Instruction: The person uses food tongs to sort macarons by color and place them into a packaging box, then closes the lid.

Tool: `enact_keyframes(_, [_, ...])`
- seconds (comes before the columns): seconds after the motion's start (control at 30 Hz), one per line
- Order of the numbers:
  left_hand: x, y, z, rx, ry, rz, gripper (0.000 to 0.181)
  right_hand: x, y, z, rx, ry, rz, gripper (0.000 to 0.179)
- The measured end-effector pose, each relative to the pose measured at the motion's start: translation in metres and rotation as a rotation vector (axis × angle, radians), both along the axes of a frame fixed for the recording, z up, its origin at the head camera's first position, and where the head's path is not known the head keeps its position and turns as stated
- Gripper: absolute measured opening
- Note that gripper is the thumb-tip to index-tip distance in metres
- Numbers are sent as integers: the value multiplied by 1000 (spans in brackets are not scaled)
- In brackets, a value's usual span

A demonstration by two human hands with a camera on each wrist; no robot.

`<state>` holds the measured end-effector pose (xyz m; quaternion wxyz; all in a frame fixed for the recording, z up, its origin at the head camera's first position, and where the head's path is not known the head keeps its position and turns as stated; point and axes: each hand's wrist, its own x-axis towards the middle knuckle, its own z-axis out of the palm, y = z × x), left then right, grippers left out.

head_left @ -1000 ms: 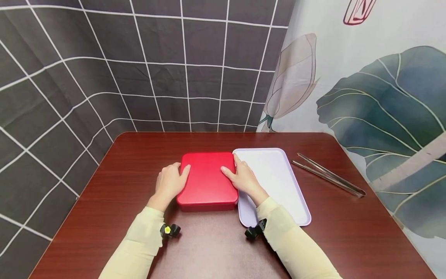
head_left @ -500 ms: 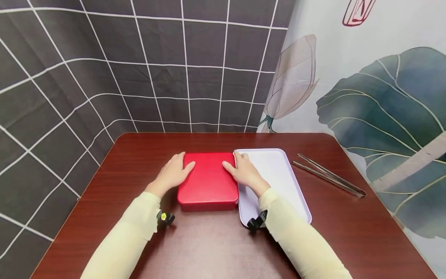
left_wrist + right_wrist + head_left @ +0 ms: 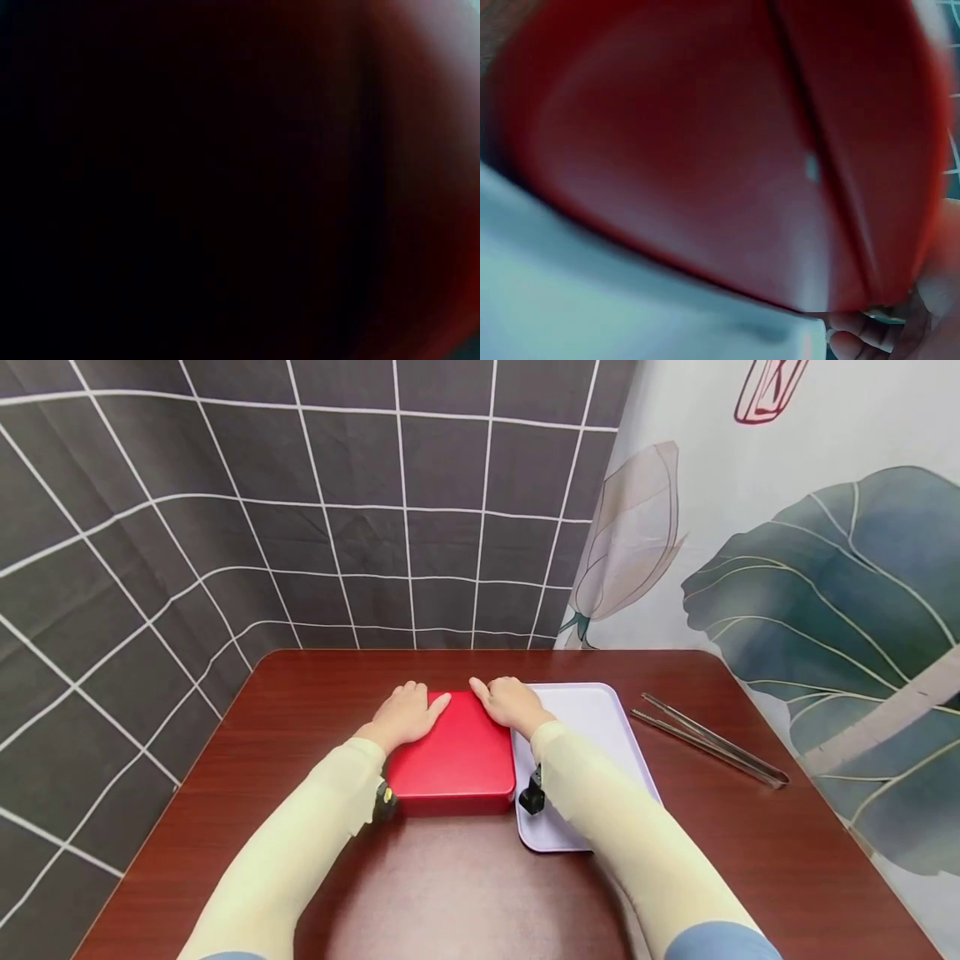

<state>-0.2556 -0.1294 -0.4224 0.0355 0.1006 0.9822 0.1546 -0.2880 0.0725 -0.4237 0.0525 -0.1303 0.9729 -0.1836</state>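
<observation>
A red lidded box (image 3: 452, 762) sits on the table in the head view. My left hand (image 3: 405, 713) grips its far left corner, thumb lying on the lid and fingers over the far side. At the far right corner my right hand (image 3: 512, 702) holds the box, thumb along the back edge. The right wrist view shows the box's side (image 3: 675, 150) with a seam beneath the lid, and curled fingers (image 3: 862, 330) at the corner. Nearly all of the left wrist view is dark, with a blurred red edge at right.
A pale lilac tray (image 3: 592, 714) lies against the box's right side, partly under my right forearm. Metal tongs (image 3: 708, 743) rest farther right on the brown table (image 3: 450, 893). A dark grid-patterned curtain (image 3: 442, 460) hangs behind the table.
Both hands have slid away from me along the box's sides to its far corners. The right thumb has moved from the lid's top to the back edge. Box, tray and tongs stay put.
</observation>
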Motion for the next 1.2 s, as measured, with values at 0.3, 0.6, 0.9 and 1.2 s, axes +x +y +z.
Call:
enact_keyframes(0.3, [-2, 3, -12, -14, 23, 5, 62, -4, -2, -6, 41, 7, -49, 57])
enact_keyframes(0.6, [4, 4, -10, -25, 46, -33, 56, -3, 3, -7, 42, -33, 18, 58])
enact_keyframes(0.9, [10, 0, -15, -25, 15, -30, 57, 2, -1, -10, 50, -61, 85, 58])
enact_keyframes(1.2, [0, -3, -9, 61, -12, -21, 70, -4, 0, -3, 18, -61, 21, 57])
